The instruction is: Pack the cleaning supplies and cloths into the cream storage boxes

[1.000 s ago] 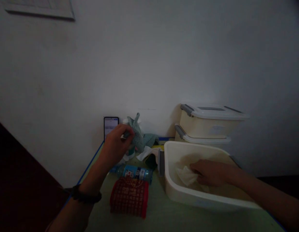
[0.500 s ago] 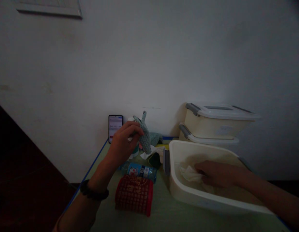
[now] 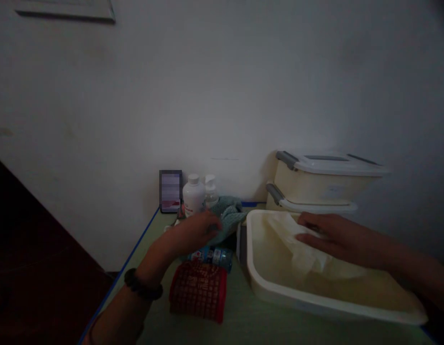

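My left hand [image 3: 196,232] hovers over the clutter left of the bin, its blurred fingers against a grey-green knitted cloth [image 3: 227,215]; whether they grip it I cannot tell. The cloth lies crumpled and reaches to the bin's left side. Inside the open white plastic bin [image 3: 256,273], my right hand [image 3: 329,235] pinches a thin white tissue [image 3: 290,235] between thumb and fingers, and the tissue hangs down loosely. Just below my left hand lies a clear bottle with a blue label [image 3: 216,256]. Nearer to me is a dark red patterned cylinder [image 3: 198,292].
A phone [image 3: 170,191] leans against the wall at the back left. Beside it stand a white capped bottle [image 3: 193,195] and a pump bottle [image 3: 210,189]. Lidded storage boxes [image 3: 318,187] are stacked behind the bin. Blue tape [image 3: 114,282] edges the green table.
My left hand has come down and nearer, and the knitted cloth now lies low by the bin. My right hand has lifted the tissue, which is spread out more. The bottles behind have come into view.
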The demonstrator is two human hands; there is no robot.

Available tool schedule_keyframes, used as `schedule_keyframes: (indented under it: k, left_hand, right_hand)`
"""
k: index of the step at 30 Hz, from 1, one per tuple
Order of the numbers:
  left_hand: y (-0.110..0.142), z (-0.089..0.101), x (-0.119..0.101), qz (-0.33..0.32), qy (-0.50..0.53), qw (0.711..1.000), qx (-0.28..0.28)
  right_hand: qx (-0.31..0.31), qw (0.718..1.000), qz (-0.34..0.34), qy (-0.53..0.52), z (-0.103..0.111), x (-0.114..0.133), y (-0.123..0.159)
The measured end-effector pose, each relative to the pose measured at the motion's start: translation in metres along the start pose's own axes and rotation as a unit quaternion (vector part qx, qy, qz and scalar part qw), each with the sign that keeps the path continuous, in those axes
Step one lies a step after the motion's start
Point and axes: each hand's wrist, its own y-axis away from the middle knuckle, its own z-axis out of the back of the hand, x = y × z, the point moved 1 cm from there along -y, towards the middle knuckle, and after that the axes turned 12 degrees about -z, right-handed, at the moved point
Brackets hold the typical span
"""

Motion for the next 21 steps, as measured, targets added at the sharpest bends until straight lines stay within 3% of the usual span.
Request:
schedule_keyframes:
  k: [3, 7, 10, 15, 21]
  left_hand:
    - [0.004, 0.001, -0.015, 0.039, 0.013, 0.995, 0.095]
    - [0.005, 0.000, -0.036, 0.045, 0.030, 0.989, 0.138]
    - [0.004, -0.004, -0.040, 0.029, 0.056, 0.984, 0.169]
    - [0.005, -0.003, -0.038, 0.040, 0.076, 0.981, 0.172]
    - [0.008, 0.006, -0.051, 0.074, 0.016, 0.984, 0.161]
  right_hand:
    - [0.023, 0.999, -0.009, -0.033, 0.002, 0.002, 0.005]
    - [0.073, 0.996, -0.027, -0.040, -0.007, -0.002, 0.007]
    - [0.040, 0.998, -0.008, -0.055, -0.009, -0.005, 0.006]
    - [-0.033, 0.996, 0.023, -0.078, 0.000, -0.004, 0.008]
    - [-0.015, 0.996, 0.023, -0.080, -0.006, -0.009, 0.009]
